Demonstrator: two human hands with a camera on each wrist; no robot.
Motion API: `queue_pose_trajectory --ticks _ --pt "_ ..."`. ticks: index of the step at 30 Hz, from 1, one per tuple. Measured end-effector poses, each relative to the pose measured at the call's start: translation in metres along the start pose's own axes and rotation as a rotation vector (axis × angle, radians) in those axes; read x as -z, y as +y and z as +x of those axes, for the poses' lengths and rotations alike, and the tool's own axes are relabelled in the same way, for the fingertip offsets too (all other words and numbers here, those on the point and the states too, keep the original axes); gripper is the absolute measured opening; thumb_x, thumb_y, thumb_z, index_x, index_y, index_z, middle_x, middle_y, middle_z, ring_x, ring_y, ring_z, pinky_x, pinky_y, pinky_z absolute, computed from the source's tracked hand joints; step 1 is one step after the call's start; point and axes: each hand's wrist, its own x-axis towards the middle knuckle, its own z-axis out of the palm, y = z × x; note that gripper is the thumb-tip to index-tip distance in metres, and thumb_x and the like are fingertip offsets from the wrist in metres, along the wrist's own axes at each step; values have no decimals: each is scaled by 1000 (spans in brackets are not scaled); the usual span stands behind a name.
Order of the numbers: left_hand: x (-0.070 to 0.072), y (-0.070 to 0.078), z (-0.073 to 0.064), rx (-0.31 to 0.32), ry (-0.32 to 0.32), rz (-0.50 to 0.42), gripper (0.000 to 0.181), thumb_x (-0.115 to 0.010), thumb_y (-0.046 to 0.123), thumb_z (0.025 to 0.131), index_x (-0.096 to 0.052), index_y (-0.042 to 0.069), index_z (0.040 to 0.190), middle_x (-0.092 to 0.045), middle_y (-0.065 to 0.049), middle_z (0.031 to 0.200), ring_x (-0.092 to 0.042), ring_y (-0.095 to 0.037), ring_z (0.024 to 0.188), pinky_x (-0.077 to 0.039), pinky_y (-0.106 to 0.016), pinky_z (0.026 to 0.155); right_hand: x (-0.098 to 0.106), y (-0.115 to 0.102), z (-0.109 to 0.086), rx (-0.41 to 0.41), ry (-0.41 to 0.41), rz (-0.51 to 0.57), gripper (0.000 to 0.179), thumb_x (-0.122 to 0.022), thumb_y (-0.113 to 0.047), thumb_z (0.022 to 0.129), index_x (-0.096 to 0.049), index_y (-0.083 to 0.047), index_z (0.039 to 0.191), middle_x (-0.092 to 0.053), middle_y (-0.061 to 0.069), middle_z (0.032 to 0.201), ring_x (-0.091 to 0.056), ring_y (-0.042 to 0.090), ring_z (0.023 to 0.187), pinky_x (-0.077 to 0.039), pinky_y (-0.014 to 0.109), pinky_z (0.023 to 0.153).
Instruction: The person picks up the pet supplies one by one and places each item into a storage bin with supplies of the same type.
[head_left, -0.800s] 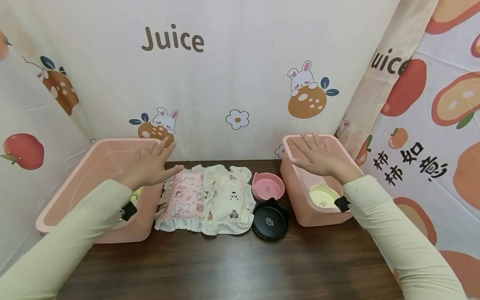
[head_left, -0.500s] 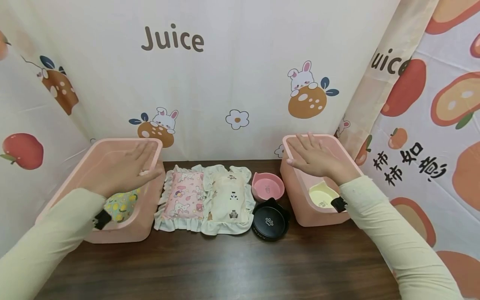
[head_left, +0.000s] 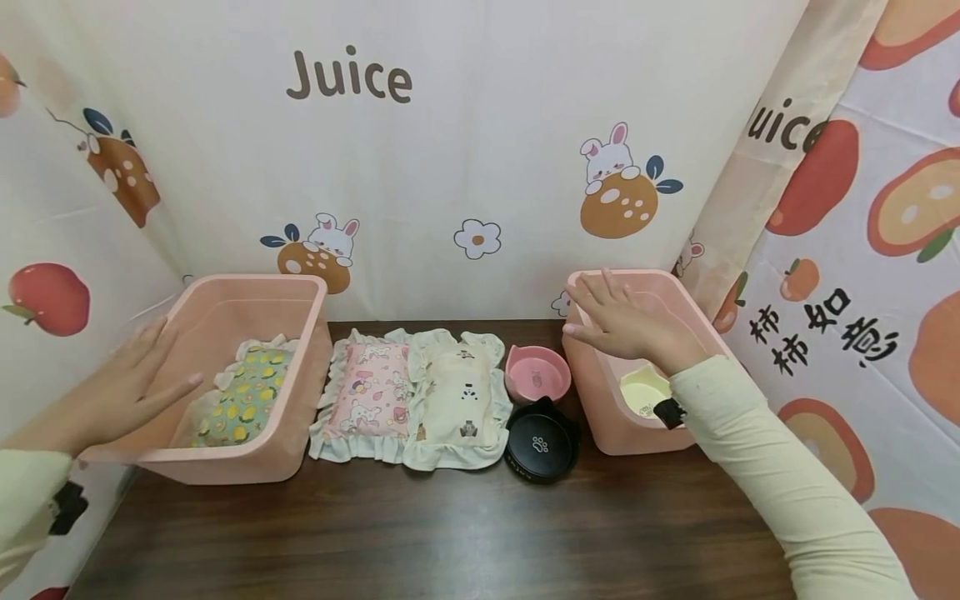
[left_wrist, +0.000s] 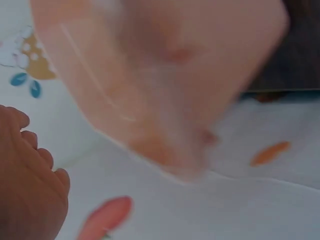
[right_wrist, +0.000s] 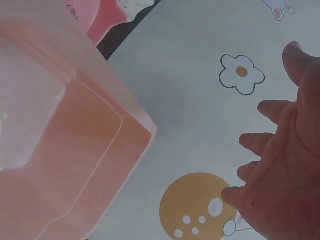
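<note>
My left hand (head_left: 112,392) hovers over the left side of the left pink bin (head_left: 296,400), fingers straight and nothing held. Inside that bin lies a small green lemon-print pillow (head_left: 247,396) with a ruffled edge. Above the right pink bin (head_left: 630,437) floats my right hand (head_left: 626,325), its fingers spread and holding nothing. A pale yellow bowl (head_left: 643,390) rests in the right bin. Between the bins are a pink ruffled pillow (head_left: 371,392), a cream ruffled pillow (head_left: 459,392), a pink cat-eared bowl (head_left: 537,375) and a black cat-eared bowl (head_left: 542,446).
A dark wooden table (head_left: 450,533) carries everything. A printed curtain (head_left: 480,150) stands right behind the bins, and more fruit-print cloth (head_left: 915,350) hangs at the right. The left wrist view is blurred.
My left hand has swept left from over the left bin's right rim to its left side, uncovering the lemon-print pillow. My right hand has shifted slightly left.
</note>
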Motion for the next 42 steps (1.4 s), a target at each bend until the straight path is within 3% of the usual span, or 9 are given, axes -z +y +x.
queue_pose_trajectory --ticks 7,13,17,24,32,42 --pt "-21 -31 -28 26 55 -22 91 -53 41 95 7 1 151 12 -33 153 10 -55 138 0 -77 98 -2 -4 2 13 11 12 72 -45 -44 99 -16 -8 154 -3 25 158 13 45 143 2 61 113" --pt "-34 -43 -44 55 67 -22 90 -51 40 95 6 -2 150 11 -35 151 14 -55 137 10 -73 100 -4 -4 3 4 9 25 72 -45 -44 99 -15 -9 154 -1 23 159 13 45 143 3 61 113" --pt "-40 -49 -51 18 87 -14 88 -52 36 95 4 -4 149 10 -34 152 18 -50 138 21 -61 105 -6 -4 4 4 4 37 73 -46 -45 99 -13 -11 155 -1 22 159 12 44 143 2 61 113" --pt "-46 -54 -56 8 78 34 89 -52 37 96 4 -8 148 10 -35 152 20 -46 139 25 -52 106 -12 -5 8 -5 1 51 74 -46 -45 98 -14 -10 154 -1 19 160 12 41 144 0 60 113" --pt "-48 -54 -58 56 59 73 94 -52 44 94 6 -9 147 8 -36 151 14 -52 138 16 -63 105 -18 -11 16 -9 1 36 72 -49 -43 98 -18 -9 154 -4 21 159 9 43 144 -1 62 113" --pt "-49 -53 -57 41 75 93 93 -52 43 93 2 -11 146 4 -37 151 9 -53 138 11 -64 107 -31 -29 27 26 -14 -12 72 -51 -43 97 -20 -11 154 -10 20 159 4 41 145 -5 58 115"
